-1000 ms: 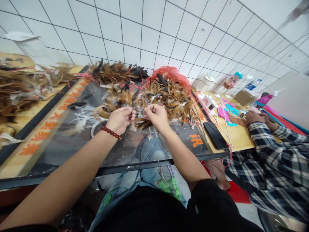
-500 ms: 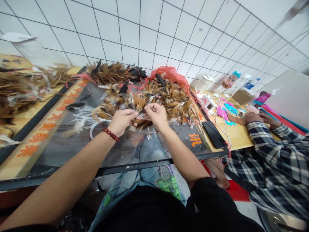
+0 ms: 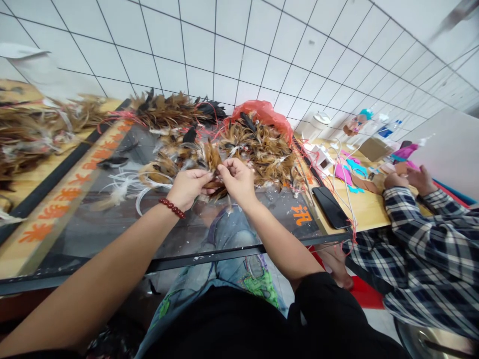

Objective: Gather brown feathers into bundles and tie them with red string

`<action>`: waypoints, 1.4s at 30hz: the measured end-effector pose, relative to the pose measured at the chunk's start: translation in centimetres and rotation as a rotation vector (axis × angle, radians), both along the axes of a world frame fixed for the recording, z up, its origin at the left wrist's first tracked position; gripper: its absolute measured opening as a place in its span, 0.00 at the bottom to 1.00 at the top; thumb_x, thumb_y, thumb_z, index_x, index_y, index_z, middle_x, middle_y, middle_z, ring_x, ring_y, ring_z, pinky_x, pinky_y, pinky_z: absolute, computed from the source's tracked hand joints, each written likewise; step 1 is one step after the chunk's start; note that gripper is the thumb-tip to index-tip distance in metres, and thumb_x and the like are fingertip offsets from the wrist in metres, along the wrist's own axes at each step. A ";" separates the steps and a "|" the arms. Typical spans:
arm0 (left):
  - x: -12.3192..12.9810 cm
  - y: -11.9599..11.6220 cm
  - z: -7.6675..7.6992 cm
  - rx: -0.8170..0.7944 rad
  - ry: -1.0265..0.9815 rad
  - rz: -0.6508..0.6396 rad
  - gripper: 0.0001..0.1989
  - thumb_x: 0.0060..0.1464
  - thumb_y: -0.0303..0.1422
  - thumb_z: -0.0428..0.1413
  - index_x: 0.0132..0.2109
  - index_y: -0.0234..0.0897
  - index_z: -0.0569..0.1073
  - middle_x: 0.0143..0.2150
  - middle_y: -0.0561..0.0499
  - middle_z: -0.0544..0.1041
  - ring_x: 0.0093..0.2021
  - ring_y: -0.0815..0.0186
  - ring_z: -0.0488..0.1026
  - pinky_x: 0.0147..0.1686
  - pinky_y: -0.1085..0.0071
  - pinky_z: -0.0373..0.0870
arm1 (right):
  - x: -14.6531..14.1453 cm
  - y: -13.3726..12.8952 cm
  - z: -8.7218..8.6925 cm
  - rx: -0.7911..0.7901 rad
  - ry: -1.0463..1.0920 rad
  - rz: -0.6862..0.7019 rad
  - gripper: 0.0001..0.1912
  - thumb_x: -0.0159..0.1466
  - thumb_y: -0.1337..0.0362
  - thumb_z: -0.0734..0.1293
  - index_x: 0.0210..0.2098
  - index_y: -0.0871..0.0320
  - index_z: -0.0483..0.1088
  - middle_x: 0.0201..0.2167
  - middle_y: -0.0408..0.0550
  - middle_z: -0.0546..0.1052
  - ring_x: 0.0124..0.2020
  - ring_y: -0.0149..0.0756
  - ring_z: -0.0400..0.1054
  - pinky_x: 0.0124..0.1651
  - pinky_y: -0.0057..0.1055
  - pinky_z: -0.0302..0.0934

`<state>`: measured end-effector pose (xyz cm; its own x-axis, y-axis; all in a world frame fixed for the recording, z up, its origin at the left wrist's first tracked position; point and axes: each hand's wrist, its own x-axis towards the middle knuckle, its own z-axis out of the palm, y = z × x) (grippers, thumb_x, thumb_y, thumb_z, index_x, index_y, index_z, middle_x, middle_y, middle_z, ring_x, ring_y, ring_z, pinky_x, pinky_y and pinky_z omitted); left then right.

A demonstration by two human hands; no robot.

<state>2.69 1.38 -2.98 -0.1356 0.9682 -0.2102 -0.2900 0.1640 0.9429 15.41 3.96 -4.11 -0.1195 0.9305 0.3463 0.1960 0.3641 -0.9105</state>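
Thumb and fingers pinched, my left hand (image 3: 190, 188) grips brown feathers (image 3: 213, 158) over the dark glass tabletop (image 3: 123, 224). My right hand (image 3: 238, 180) meets it at the same feathers, its thumb and forefinger pressed together on them; the exact spot between the fingertips is partly hidden. Right behind my hands spreads a heap of loose brown and black feathers (image 3: 269, 154). To the left of my left hand lie white plastic strips (image 3: 130, 182) in loops, with a pale fluffy feather among them.
Behind the heap sits a red plastic bag (image 3: 264, 117). Feather garlands (image 3: 168, 109) lie along the back and far left. A black phone (image 3: 331, 207) rests at the right, near white cables. A co-worker in a plaid shirt (image 3: 422, 239) sits there beside coloured pieces (image 3: 357, 169).
My hands stay close together at the feathers, with the right shifting slightly left and the brown tuft standing more upright. The co-worker's hands have lifted and one has turned more open.
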 end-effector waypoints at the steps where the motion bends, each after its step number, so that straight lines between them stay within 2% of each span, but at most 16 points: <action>1: 0.0 0.0 -0.1 0.017 0.020 0.013 0.09 0.40 0.28 0.69 0.23 0.29 0.76 0.20 0.47 0.75 0.21 0.67 0.72 0.22 0.73 0.70 | 0.0 -0.1 0.1 0.019 -0.012 0.004 0.09 0.64 0.55 0.63 0.33 0.54 0.66 0.26 0.38 0.72 0.28 0.29 0.69 0.36 0.25 0.64; 5: -0.3 0.4 0.0 0.077 0.030 0.135 0.08 0.47 0.26 0.64 0.23 0.30 0.75 0.20 0.51 0.73 0.18 0.73 0.66 0.20 0.77 0.65 | 1.5 0.5 1.2 0.162 -0.151 0.026 0.07 0.65 0.59 0.63 0.39 0.55 0.69 0.38 0.45 0.77 0.37 0.33 0.72 0.46 0.29 0.66; 8: -0.8 0.6 0.3 0.075 -0.074 0.208 0.05 0.51 0.23 0.59 0.27 0.30 0.75 0.22 0.51 0.73 0.20 0.74 0.67 0.22 0.78 0.66 | 3.7 1.4 1.9 0.257 -0.462 0.026 0.11 0.62 0.68 0.64 0.45 0.56 0.71 0.52 0.50 0.74 0.50 0.38 0.70 0.56 0.36 0.61; 11: -1.1 0.8 0.5 0.085 -0.154 0.236 0.06 0.53 0.22 0.57 0.28 0.30 0.74 0.22 0.52 0.72 0.21 0.75 0.67 0.23 0.80 0.66 | 4.8 1.9 1.9 0.179 -0.809 0.155 0.11 0.59 0.69 0.68 0.42 0.55 0.75 0.52 0.50 0.75 0.56 0.43 0.67 0.60 0.42 0.57; 13: -1.2 0.9 0.6 0.089 -0.188 0.254 0.08 0.54 0.21 0.55 0.28 0.30 0.73 0.22 0.52 0.72 0.21 0.75 0.67 0.23 0.80 0.65 | 4.9 2.0 1.6 0.100 -0.920 0.210 0.06 0.58 0.68 0.69 0.36 0.55 0.76 0.46 0.49 0.78 0.52 0.44 0.69 0.58 0.42 0.58; 15: -1.2 0.9 0.7 0.082 -0.224 0.278 0.09 0.55 0.21 0.54 0.27 0.31 0.73 0.23 0.52 0.71 0.22 0.75 0.67 0.23 0.80 0.65 | 4.9 2.2 1.4 0.056 -0.891 0.115 0.06 0.61 0.67 0.66 0.35 0.55 0.76 0.40 0.48 0.79 0.46 0.42 0.71 0.53 0.39 0.61; 17: -1.2 1.0 0.8 0.066 -0.260 0.306 0.10 0.56 0.20 0.53 0.27 0.30 0.72 0.23 0.52 0.71 0.22 0.75 0.67 0.23 0.80 0.64 | 5.1 2.6 1.4 0.058 -0.768 -0.093 0.10 0.65 0.66 0.61 0.39 0.55 0.75 0.39 0.49 0.78 0.42 0.41 0.72 0.49 0.37 0.62; 20: -1.3 1.0 0.9 0.037 -0.298 0.333 0.11 0.57 0.20 0.52 0.27 0.30 0.72 0.23 0.52 0.71 0.22 0.75 0.67 0.23 0.80 0.64 | 5.9 3.2 1.6 0.163 -0.584 -0.372 0.17 0.64 0.67 0.61 0.51 0.58 0.70 0.51 0.56 0.72 0.47 0.42 0.69 0.53 0.38 0.62; 22: -1.2 0.9 1.1 0.019 -0.305 0.347 0.12 0.58 0.20 0.52 0.27 0.30 0.72 0.22 0.52 0.70 0.22 0.75 0.67 0.22 0.81 0.64 | 6.5 3.5 1.7 0.248 -0.512 -0.421 0.21 0.62 0.69 0.62 0.55 0.59 0.68 0.56 0.58 0.68 0.49 0.42 0.68 0.55 0.39 0.61; 24: -1.2 0.9 1.2 0.009 -0.307 0.353 0.12 0.58 0.20 0.52 0.27 0.30 0.72 0.22 0.52 0.70 0.22 0.76 0.67 0.22 0.81 0.63 | 6.9 3.5 1.9 0.302 -0.500 -0.305 0.17 0.61 0.69 0.63 0.50 0.58 0.71 0.50 0.55 0.71 0.45 0.39 0.68 0.52 0.37 0.62; 27: -1.1 0.9 1.1 0.016 -0.310 0.353 0.13 0.58 0.19 0.51 0.27 0.30 0.72 0.22 0.52 0.70 0.22 0.76 0.67 0.22 0.81 0.63 | 7.0 3.0 2.6 0.309 -0.570 0.110 0.08 0.60 0.69 0.66 0.38 0.58 0.75 0.38 0.47 0.75 0.36 0.34 0.68 0.44 0.30 0.64; 29: -1.2 1.0 1.0 0.026 -0.314 0.350 0.13 0.58 0.18 0.51 0.26 0.30 0.72 0.22 0.52 0.71 0.22 0.76 0.68 0.22 0.81 0.63 | 7.1 2.6 3.1 0.300 -0.627 0.252 0.07 0.60 0.71 0.66 0.36 0.58 0.76 0.37 0.46 0.76 0.35 0.32 0.69 0.42 0.28 0.63; 33: -1.2 1.1 0.6 0.046 -0.317 0.343 0.13 0.57 0.18 0.52 0.26 0.30 0.71 0.23 0.52 0.71 0.22 0.76 0.68 0.21 0.81 0.64 | 7.2 2.0 3.5 0.294 -0.811 0.046 0.12 0.62 0.72 0.63 0.39 0.58 0.78 0.39 0.48 0.76 0.42 0.36 0.69 0.47 0.31 0.61; 38: -1.1 1.1 0.4 0.064 -0.272 0.307 0.11 0.58 0.19 0.52 0.28 0.29 0.73 0.21 0.53 0.71 0.20 0.76 0.68 0.21 0.81 0.64 | 6.8 1.6 3.2 0.226 -1.143 0.120 0.15 0.61 0.73 0.64 0.42 0.54 0.79 0.43 0.50 0.74 0.48 0.42 0.65 0.50 0.36 0.58; 40: -1.0 0.9 0.4 0.064 -0.243 0.266 0.11 0.57 0.19 0.53 0.28 0.29 0.74 0.21 0.53 0.72 0.20 0.76 0.68 0.21 0.81 0.65 | 6.5 1.5 3.3 0.245 -1.171 0.083 0.13 0.62 0.72 0.64 0.40 0.55 0.79 0.45 0.52 0.74 0.49 0.44 0.64 0.50 0.37 0.56; 42: -0.9 0.7 0.3 0.039 -0.203 0.177 0.09 0.57 0.19 0.53 0.29 0.28 0.74 0.22 0.51 0.74 0.20 0.75 0.69 0.22 0.80 0.67 | 6.3 1.4 3.5 0.305 -1.096 0.058 0.12 0.64 0.71 0.62 0.40 0.56 0.78 0.46 0.50 0.75 0.49 0.42 0.65 0.50 0.36 0.56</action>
<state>1.83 2.04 -2.69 -0.2623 0.9411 -0.2133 -0.4945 0.0587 0.8672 21.70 5.35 -0.59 -0.5371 0.8086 0.2402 0.8073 0.5753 -0.1315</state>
